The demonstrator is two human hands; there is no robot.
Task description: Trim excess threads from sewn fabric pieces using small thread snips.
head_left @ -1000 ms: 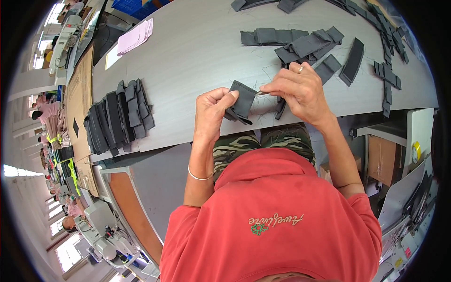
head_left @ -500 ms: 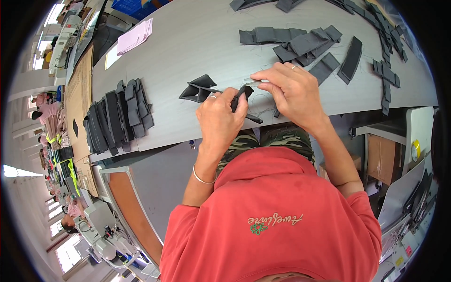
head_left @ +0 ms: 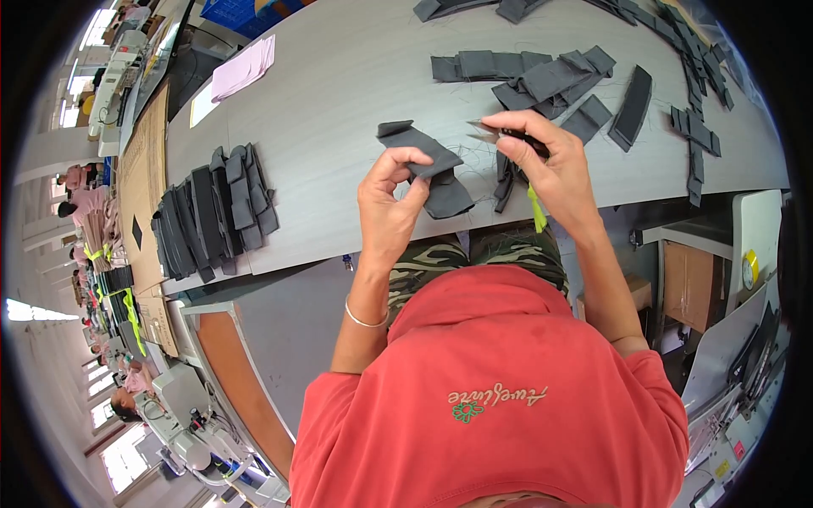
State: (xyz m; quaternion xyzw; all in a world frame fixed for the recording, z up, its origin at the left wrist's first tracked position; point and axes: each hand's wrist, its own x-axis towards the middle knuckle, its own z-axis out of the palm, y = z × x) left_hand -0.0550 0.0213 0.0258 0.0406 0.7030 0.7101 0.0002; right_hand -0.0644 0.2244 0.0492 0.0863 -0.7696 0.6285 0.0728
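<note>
My left hand pinches a dark grey fabric strip between thumb and fingers, above the table's near edge. The strip is folded, one part rising past the fingers and another hanging toward me. My right hand is closed around thread snips with a black handle. Their metal blades stand apart and point left toward the strip, without touching it. From the snips a yellow-green ribbon dangles beneath my right hand. Another dark strip lies partly hidden behind that hand, among loose threads.
Neat rows of dark strips lie on the left of the grey table. A loose pile of strips is beyond my right hand, with more at the far right. Pink sheets and a blue crate are at the far left.
The snips have drawn back to the right from the strip, and their handle and ribbon now show. My left hand has turned the strip, which now lies flatter and more spread.
</note>
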